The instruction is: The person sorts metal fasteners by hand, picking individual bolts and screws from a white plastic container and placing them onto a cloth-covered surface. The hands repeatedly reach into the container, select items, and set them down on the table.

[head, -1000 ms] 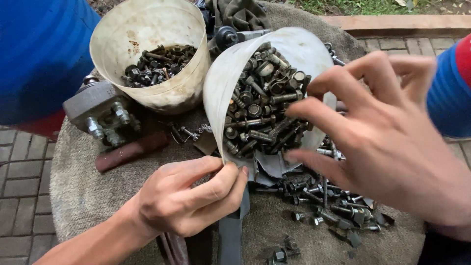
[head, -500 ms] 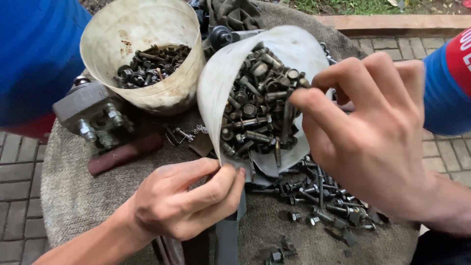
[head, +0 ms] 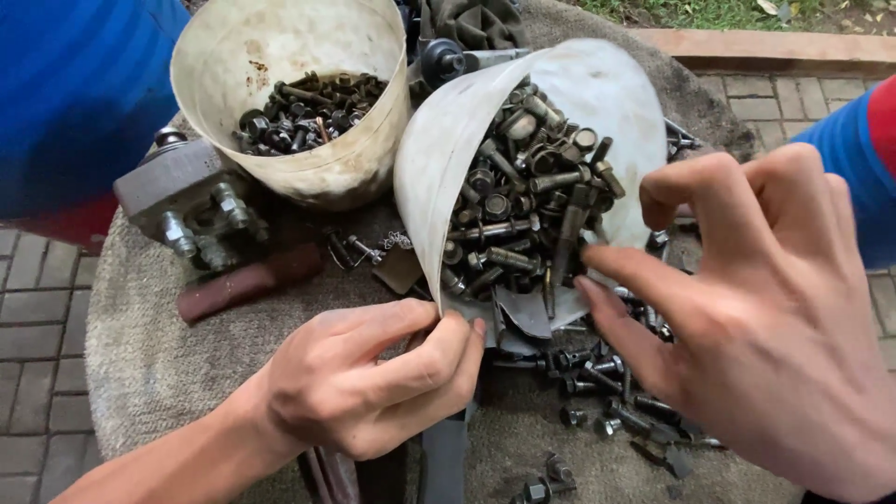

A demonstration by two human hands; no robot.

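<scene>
pinching the torn lip of the cut white plastic tub of bolts [head: 439,187] at six o'clock, my left hand [head: 373,383] keeps it tipped. my right hand [head: 765,327] hovers at four o'clock, fingers spread, grasping nothing, beside the spilled dark bolts [head: 607,411].

No labels, signs or screens show anywhere in the frame. The only things close to packaging are two plain containers. A round, off-white plastic tub with a stained, grimy wall [head: 308,173] stands in the upper left of the frame, upright and open at the top, part filled with dark bolts and nuts. Just to its right, in the upper centre, a cut-open, off-white plastic container [head: 439,177] is tipped toward the lower part of the frame, its bent wall curving around a heap of grey bolts, some spilled toward the lower right. Neither shows any sticker or print.
</scene>
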